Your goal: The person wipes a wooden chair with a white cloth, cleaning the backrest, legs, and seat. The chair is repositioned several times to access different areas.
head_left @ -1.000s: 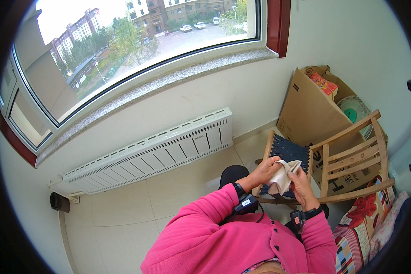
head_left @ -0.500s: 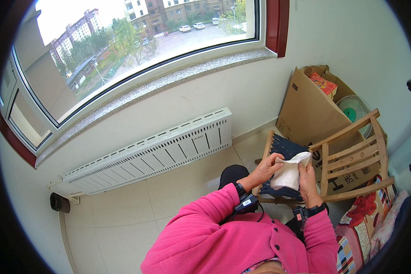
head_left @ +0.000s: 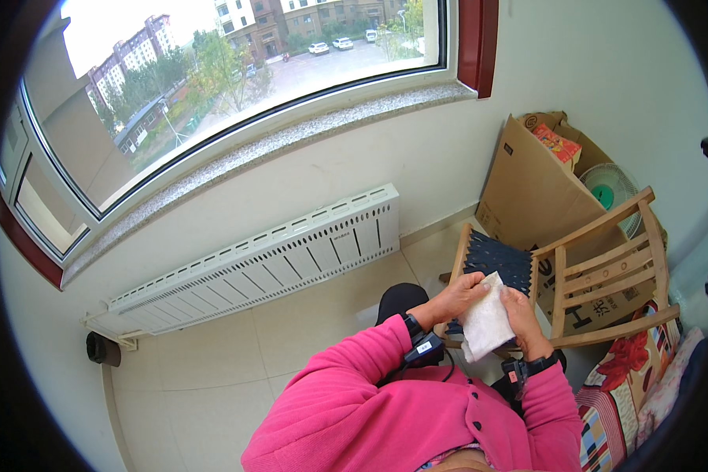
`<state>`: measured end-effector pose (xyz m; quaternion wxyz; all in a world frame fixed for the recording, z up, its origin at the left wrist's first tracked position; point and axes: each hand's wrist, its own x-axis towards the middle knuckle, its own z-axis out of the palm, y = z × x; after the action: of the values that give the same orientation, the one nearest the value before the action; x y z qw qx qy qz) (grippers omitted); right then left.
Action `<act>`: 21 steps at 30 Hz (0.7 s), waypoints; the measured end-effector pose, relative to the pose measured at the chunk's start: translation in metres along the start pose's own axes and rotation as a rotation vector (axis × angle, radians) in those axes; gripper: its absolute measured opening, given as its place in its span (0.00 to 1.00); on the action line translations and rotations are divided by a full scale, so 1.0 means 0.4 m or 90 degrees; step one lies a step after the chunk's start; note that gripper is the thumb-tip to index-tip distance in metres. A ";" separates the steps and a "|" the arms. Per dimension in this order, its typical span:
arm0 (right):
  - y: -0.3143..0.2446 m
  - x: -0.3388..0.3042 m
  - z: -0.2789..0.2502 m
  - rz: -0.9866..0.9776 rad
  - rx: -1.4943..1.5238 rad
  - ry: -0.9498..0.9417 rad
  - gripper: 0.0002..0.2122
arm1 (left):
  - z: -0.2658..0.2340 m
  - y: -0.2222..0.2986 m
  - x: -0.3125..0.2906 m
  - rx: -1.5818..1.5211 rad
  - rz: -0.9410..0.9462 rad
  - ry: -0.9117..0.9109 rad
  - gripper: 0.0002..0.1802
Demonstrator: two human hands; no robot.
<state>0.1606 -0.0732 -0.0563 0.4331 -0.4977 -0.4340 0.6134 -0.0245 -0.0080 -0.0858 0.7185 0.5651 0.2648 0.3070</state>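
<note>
A white cloth [head_left: 486, 322] is held up between my two hands, partly folded, with its lower end hanging loose. My left hand [head_left: 458, 297] grips its upper left edge, thumb on top. On the other side, my right hand [head_left: 521, 311] is closed round the upper right edge. Both hands are close together near the cloth's top corner. Below and beyond them stands a wooden chair [head_left: 654, 250] with a dark woven seat [head_left: 499, 258]; the cloth and hands cover part of that seat.
Behind the chair is a large cardboard box [head_left: 519, 177] with a fan [head_left: 606, 189] and a red package [head_left: 557, 144]. A white radiator [head_left: 267, 259] runs along the wall under the window sill [head_left: 291, 138]. Patterned bedding [head_left: 617, 377] lies at the right.
The cloth was spread open, its upper corner reaching right; now it is narrower, folded and lower. My hands have drawn closer together at its top.
</note>
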 end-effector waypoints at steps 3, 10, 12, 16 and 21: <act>0.011 -0.008 -0.006 0.004 -0.008 -0.045 0.11 | -0.004 -0.014 0.013 -0.043 0.046 0.058 0.09; 0.018 -0.023 -0.003 -0.030 0.069 -0.068 0.15 | -0.023 -0.030 0.021 -0.082 0.066 0.034 0.09; 0.017 -0.016 -0.010 -0.055 0.080 -0.003 0.14 | -0.020 -0.038 0.025 0.030 0.132 0.148 0.10; 0.009 0.007 -0.047 -0.143 -0.015 0.153 0.13 | -0.033 -0.034 0.032 0.184 0.209 0.341 0.15; 0.020 0.027 -0.034 -0.189 -0.087 0.201 0.13 | -0.008 -0.002 0.000 0.019 -0.067 0.104 0.32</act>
<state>0.1718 -0.0635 -0.0683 0.5466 -0.5460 -0.4699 0.4270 -0.0266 -0.0061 -0.0874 0.7008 0.5344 0.3565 0.3102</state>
